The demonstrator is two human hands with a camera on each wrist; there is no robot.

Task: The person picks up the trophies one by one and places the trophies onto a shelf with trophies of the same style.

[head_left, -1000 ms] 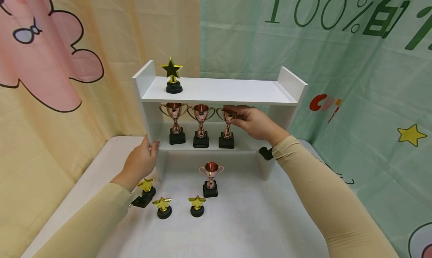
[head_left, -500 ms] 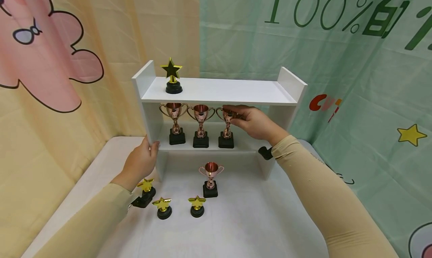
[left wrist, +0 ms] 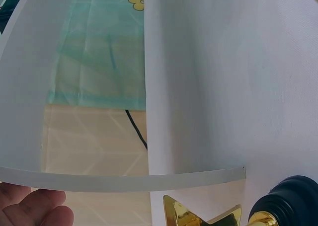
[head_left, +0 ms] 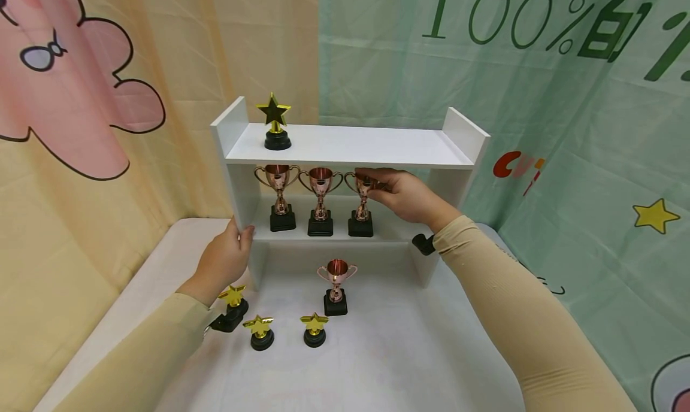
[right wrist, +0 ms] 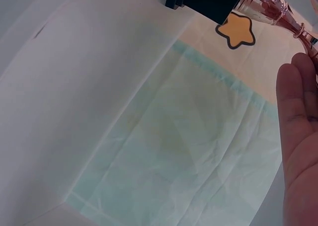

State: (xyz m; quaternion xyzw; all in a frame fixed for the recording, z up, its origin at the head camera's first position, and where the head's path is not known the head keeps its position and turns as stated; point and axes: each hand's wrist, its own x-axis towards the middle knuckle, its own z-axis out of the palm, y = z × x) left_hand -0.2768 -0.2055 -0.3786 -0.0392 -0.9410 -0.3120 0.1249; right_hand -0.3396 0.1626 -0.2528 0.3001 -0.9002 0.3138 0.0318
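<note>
On the middle board of a white shelf [head_left: 345, 145], three rose-gold trophy cups with black square bases stand in a row. My right hand [head_left: 406, 197] holds the rightmost trophy cup [head_left: 361, 225] by its bowl, partly hiding it. The right wrist view shows that cup's stem [right wrist: 263, 6] beside my fingers [right wrist: 293, 92]. My left hand [head_left: 223, 259] grips the shelf's left side panel, thumb at the front edge; its fingers [left wrist: 39, 206] show by the panel edge in the left wrist view. The other two cups are the left one [head_left: 280, 217] and the middle one [head_left: 320, 223].
A gold star trophy [head_left: 277, 138] stands on the top board. Before the shelf, another trophy cup [head_left: 336, 301] stands on the white table [head_left: 377, 364]. Three star trophies lie near it: left [head_left: 234, 304], middle [head_left: 261, 334], right [head_left: 314, 334]. Printed curtains hang behind.
</note>
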